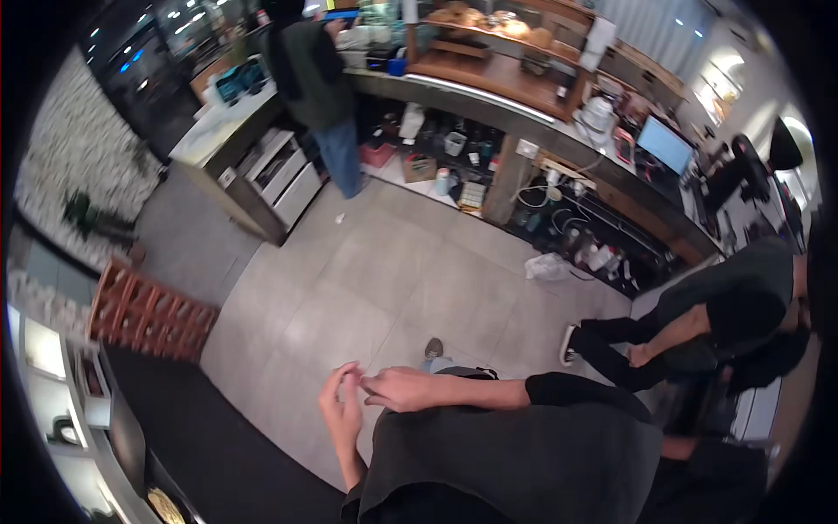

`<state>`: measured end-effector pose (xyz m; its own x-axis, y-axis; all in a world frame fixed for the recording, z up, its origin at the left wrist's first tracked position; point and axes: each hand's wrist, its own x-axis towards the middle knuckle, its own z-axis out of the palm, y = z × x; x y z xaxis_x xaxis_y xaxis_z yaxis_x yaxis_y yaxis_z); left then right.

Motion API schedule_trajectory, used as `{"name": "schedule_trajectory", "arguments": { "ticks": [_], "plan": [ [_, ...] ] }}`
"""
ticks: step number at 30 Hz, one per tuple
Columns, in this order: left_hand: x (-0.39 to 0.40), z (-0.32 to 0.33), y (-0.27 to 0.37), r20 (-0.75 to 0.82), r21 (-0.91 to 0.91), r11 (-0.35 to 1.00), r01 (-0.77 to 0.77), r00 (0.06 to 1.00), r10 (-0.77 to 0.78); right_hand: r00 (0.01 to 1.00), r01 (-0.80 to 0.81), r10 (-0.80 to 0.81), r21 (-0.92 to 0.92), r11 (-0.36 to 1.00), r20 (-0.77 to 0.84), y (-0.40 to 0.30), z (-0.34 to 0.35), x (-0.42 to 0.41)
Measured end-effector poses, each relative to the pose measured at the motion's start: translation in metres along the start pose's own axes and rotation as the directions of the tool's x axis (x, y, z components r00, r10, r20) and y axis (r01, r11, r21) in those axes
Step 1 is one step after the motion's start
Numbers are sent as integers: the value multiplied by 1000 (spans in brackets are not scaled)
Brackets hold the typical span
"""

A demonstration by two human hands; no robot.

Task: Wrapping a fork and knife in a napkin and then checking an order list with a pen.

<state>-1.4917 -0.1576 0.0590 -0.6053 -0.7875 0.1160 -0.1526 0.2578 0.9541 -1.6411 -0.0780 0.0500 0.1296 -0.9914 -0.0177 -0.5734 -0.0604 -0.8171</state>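
Observation:
My left hand [342, 401] is raised before my body, its fingers bent and the thumb apart from them. The right hand [398, 388] reaches across from the right with curled fingers, and its fingertips meet the left hand's fingers or nearly touch them. No object shows between the two hands, though anything small at the fingertips is too blurred to make out. Below them spreads my dark apron [510, 458], worn over black sleeves. Just beyond the hands, my shoe [433, 348] stands on the grey tiled floor [393, 275].
A black counter [190, 426] runs along the left, near a red-brown lattice block stack [154, 311]. Ahead, a person [314, 85] stands at the service counter [458, 95]. Another person [720, 308] is close on my right. A plastic bag [546, 267] lies by the under-counter shelves.

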Motion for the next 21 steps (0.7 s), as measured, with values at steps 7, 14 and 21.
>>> {"name": "schedule_trajectory", "arguments": {
  "ticks": [7, 14, 21],
  "plan": [
    [70, -33, -12, 78, -407, 909, 92, 995, -66, 984, -7, 3, -23, 1000, -181, 14, -18, 26],
    [161, 8, -45, 410, -528, 828, 189, 911, 53, 863, -163, 190, 98, 982, -468, 19, -38, 22],
    [212, 115, -54, 954, -167, 958, 233, 284, 97, 286, -618, 543, 281, 734, -790, 39, 12, -30]
  ]
}}
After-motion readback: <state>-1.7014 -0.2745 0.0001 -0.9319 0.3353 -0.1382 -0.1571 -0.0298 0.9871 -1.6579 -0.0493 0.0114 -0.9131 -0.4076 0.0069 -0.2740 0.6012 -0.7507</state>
